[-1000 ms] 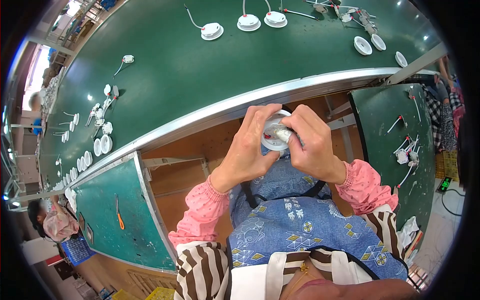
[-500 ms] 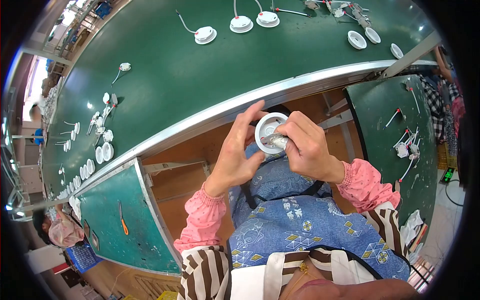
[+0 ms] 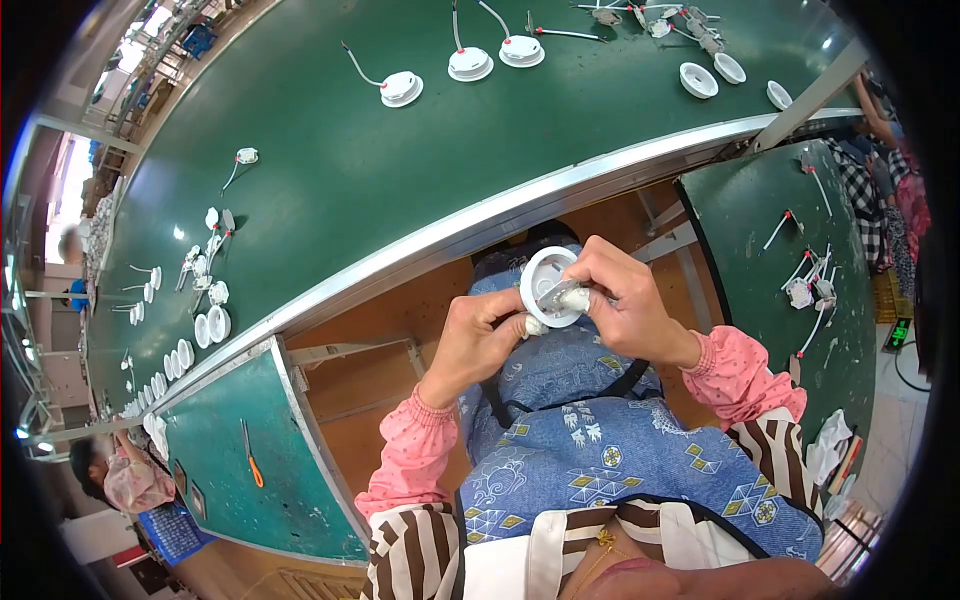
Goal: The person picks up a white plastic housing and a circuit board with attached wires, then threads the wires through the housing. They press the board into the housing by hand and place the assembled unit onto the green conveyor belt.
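Your left hand [image 3: 482,335] is closed in a pinch on the lower-left rim of a white round lamp housing [image 3: 545,270], while your right hand [image 3: 622,300] pinches a grey piece [image 3: 552,296] at its opening, above your lap. Out from them, three wired lamps [image 3: 470,64] sit on the green counter [image 3: 400,190] between eleven and twelve o'clock, and an orange-handled tool [image 3: 256,470] lies at eight o'clock.

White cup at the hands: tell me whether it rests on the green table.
No, the white cup is held up between the left hand and right hand.
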`<state>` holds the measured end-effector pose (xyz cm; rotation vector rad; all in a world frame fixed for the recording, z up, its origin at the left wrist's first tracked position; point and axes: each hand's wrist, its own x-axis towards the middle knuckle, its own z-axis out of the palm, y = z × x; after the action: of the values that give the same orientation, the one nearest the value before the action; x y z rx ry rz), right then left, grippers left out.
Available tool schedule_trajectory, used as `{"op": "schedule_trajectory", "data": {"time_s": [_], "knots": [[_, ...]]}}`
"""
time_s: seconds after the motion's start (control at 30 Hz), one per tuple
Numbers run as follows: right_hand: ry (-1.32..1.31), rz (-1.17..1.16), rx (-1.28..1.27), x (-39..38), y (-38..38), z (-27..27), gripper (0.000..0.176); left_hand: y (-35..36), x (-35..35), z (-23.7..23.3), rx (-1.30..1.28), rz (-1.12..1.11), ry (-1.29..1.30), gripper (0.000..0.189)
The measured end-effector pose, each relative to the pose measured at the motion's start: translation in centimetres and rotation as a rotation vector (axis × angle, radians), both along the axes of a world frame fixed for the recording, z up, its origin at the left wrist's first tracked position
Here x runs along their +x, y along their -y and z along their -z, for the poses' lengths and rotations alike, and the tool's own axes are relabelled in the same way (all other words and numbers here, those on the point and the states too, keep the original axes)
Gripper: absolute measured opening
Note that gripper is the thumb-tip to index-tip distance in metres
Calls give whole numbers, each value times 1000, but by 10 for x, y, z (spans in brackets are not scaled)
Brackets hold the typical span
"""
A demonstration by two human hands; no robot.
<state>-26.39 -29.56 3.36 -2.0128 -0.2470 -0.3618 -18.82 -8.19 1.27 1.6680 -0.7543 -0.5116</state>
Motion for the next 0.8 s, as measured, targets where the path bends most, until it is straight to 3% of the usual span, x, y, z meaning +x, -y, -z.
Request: {"op": "schedule_trajectory", "data": {"time_s": [0.07,0.13,0.27,0.43,0.57,0.8], "knots": [[-198,-78,27,-1,10,-5,34,-3,-4,-2,-13,-3,-4,12],[-96,-74,-15,-1,7,-35,48,-7,-9,-2,7,-25,-45,11],[47,-270,-289,2,-3,-43,72,-1,-22,-23,74,2,-87,9],[-118,-369,-46,9,-7,-23,49,-12,-25,-31,18,72,-76,12],[-200,-417,96,14,-11,-16,45,-22,-26,-22,-4,45,-181,15],[-535,-377,361,16,-19,-9,44,-29,-30,-19,-55,-35,-85,21]]}}
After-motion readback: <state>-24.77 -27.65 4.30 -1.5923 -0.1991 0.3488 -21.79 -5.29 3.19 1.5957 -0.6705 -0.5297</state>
